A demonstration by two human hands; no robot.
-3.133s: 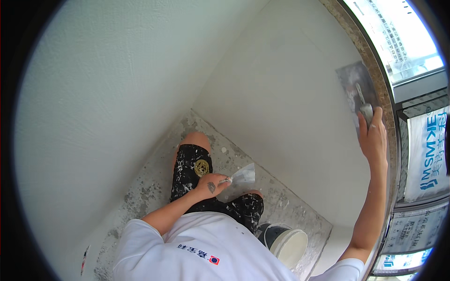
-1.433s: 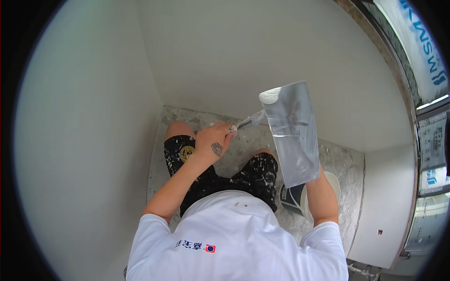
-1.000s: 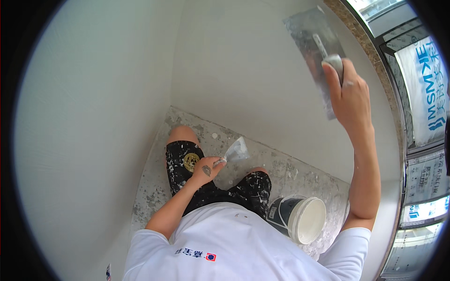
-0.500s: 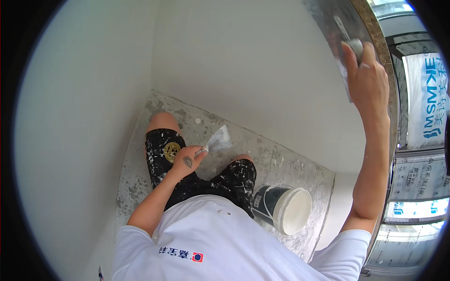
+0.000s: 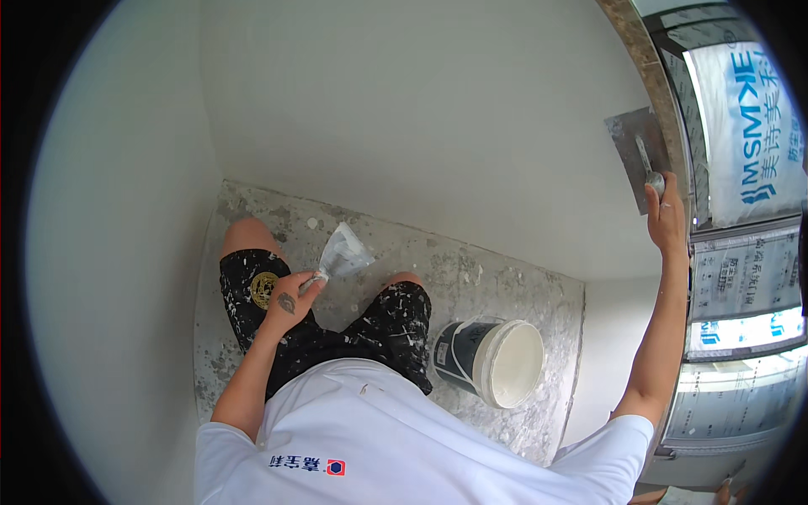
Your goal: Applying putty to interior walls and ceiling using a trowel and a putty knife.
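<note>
My right hand point(image 5: 667, 215) is stretched far out to the right, closed round the handle of a plastering trowel point(image 5: 627, 147). The trowel's wide metal blade lies against the pale wall point(image 5: 438, 118), close beside the brown window edging. Down in front of my lap, my left hand point(image 5: 293, 301) grips a putty knife point(image 5: 345, 252) by its handle. White filler coats the knife's flared blade, which points away from me over the floor.
A dark bucket with a pale rim point(image 5: 515, 364) stands on the stained concrete floor point(image 5: 471, 278) right of my legs. Brown edging point(image 5: 661, 93) borders the wall at right, next to a window point(image 5: 745, 278) with printed protective film. Another wall point(image 5: 126, 219) rises on my left.
My right hand has drawn the trowel down along the wall's right edge, nearer to me. The view has shifted, and the left hand still holds the putty knife over my lap.
</note>
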